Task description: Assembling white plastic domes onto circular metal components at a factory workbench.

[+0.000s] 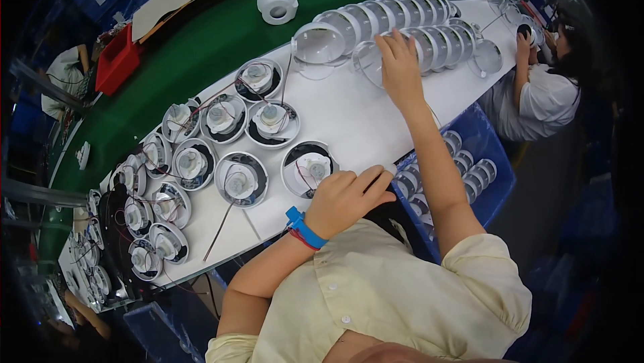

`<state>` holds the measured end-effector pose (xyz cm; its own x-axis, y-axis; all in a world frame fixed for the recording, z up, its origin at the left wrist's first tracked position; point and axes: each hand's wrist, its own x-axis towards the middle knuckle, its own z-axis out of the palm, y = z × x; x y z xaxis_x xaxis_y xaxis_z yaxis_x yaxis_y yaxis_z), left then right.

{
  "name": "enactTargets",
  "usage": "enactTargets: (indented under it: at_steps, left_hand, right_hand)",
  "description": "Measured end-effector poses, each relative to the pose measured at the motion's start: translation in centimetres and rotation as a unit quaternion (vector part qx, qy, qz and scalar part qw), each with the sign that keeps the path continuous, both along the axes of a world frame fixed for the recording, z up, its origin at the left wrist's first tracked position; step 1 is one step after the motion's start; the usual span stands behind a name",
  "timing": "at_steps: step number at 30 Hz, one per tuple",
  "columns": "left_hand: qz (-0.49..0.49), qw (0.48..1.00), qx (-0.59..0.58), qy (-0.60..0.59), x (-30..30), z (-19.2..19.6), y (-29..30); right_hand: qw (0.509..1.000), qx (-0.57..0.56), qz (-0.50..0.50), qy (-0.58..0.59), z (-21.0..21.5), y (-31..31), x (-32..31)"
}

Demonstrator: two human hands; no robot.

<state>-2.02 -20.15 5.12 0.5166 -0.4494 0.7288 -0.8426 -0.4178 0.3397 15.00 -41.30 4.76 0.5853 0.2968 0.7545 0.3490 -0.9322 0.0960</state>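
From where I stood, the right hand was out over the white worktop, its fingers against the near clear cover at the front end of a nested row. I couldn't honestly tell whether they had closed on its rim. The left hand was loosely spread and held nothing I could see, just beside a white round housing with wires showing. To my mind, the cover called for a light grip at the rim, fingertips off the clear face, and a straight pull along the row so its neighbours weren't dragged; the free hand could have steadied them.

The blue bin, below the worktop's edge near the right forearm, held white-ringed round pieces stacked in rows. A red bin sat farther off, its inside out of my sight.
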Motion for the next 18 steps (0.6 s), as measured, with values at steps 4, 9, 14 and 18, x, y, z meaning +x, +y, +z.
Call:
enactTargets:
  at_steps: [4,9,14,18]
  left_hand:
    - [-0.059,0.997,0.058,-0.006,0.1,-0.6,0.9]
    - [-0.124,0.992,0.029,-0.005,0.8,-1.0,2.0]
    - [-0.020,0.997,-0.073,0.009,1.7,-1.3,2.4]
    - [0.148,0.981,-0.115,0.043,1.4,0.0,2.8]
  right_hand:
    - [0.976,0.169,0.093,0.097,-0.4,1.0,-3.9]
    - [0.947,0.230,0.056,0.216,-1.0,2.0,-11.7]
    - [0.842,0.244,0.206,0.434,1.9,-1.7,-12.0]
    - [0.776,0.258,0.275,0.506,1.3,-2.1,-7.6]
